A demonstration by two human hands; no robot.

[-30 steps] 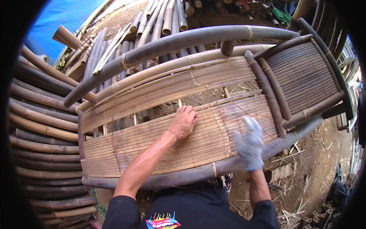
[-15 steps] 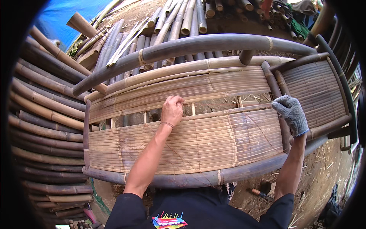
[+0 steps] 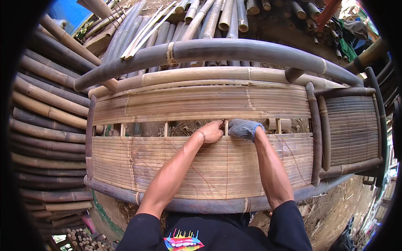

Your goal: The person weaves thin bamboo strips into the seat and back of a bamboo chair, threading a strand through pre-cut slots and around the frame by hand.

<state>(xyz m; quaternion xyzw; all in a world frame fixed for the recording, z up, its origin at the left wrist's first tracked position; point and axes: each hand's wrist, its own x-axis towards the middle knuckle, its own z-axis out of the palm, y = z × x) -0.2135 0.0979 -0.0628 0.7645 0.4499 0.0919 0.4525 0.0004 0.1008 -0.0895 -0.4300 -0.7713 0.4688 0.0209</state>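
Note:
A long bamboo bench lies across in front of me, its seat made of thin bamboo slats (image 3: 180, 167) with an open gap along the middle. My left hand (image 3: 211, 131), bare, is at the gap with its fingers curled together, just left of a pale crosspiece (image 3: 226, 126). Against the right side of that crosspiece is my right hand (image 3: 243, 129) in a grey knitted glove, its fingers closed and pointing down into the gap. What either hand pinches is hidden. Loose reddish-brown cord (image 3: 293, 152) trails over the near slats.
Thick dark bamboo forms the raised back rail (image 3: 251, 52) and the front rail (image 3: 226, 205). A smaller slatted panel (image 3: 354, 129) adjoins at the right. Stacked bamboo poles (image 3: 50, 148) line the left side, and more poles (image 3: 226, 19) lie behind.
My gloved right hand has come in from the right end of the bench to beside my left hand. My left hand has moved slightly right and down to the crosspiece. The view has shifted.

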